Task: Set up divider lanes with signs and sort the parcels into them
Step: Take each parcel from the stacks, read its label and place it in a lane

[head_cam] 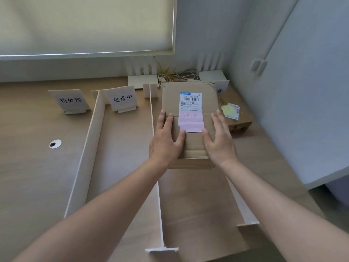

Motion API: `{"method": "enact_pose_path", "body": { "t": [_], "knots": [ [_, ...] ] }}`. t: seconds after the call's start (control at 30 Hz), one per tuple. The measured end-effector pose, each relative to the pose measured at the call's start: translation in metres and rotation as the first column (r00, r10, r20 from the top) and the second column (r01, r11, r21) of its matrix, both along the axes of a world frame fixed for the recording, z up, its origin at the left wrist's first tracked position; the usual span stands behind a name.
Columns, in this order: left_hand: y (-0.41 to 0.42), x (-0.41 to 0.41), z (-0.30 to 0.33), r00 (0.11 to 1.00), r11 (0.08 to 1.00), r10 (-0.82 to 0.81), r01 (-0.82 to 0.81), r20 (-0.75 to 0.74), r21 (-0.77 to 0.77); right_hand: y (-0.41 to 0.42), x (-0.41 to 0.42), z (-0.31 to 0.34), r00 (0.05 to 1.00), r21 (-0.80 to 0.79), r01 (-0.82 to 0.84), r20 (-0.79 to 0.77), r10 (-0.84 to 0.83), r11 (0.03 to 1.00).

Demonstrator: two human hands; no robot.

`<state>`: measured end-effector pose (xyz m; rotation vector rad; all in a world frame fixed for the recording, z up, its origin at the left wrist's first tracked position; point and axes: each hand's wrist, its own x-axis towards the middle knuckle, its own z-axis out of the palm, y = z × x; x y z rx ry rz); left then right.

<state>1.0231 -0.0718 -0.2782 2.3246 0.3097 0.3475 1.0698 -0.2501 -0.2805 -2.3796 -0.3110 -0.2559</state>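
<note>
A brown cardboard parcel [190, 144] with a shipping label and a pink note lies in the lane between the middle divider [154, 129] and the right divider [243, 207]. My left hand [166, 137] and my right hand [220, 137] lie flat on its top, fingers straight, one on each side of the pink note. A left divider [85, 157] stands further left. Two white signs [70, 100] [122, 98] stand at the heads of the left lanes. A third sign [220, 87] is half hidden behind the parcel.
A second smaller parcel [238, 120] with a yellow note lies at the far right by the wall. Another flat cardboard piece [211, 241] lies in the near part of the lane. Spare white parts and cables [177, 74] sit at the back. A cable hole [55, 144] is at left.
</note>
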Motion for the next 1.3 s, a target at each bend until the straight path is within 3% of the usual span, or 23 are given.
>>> {"method": "enact_pose_path", "body": {
  "t": [0.57,1.3],
  "knots": [
    [0.024,0.153,-0.103,0.97,0.987,0.12,-0.139,-0.212,-0.076,0.034,0.175,-0.103,0.949,0.017,-0.145,-0.28,0.144,0.989],
    [0.041,0.24,-0.136,0.936,0.99,0.138,-0.12,-0.323,0.074,0.059,0.261,-0.133,0.932,-0.02,-0.156,-0.335,0.141,0.987]
  ]
}}
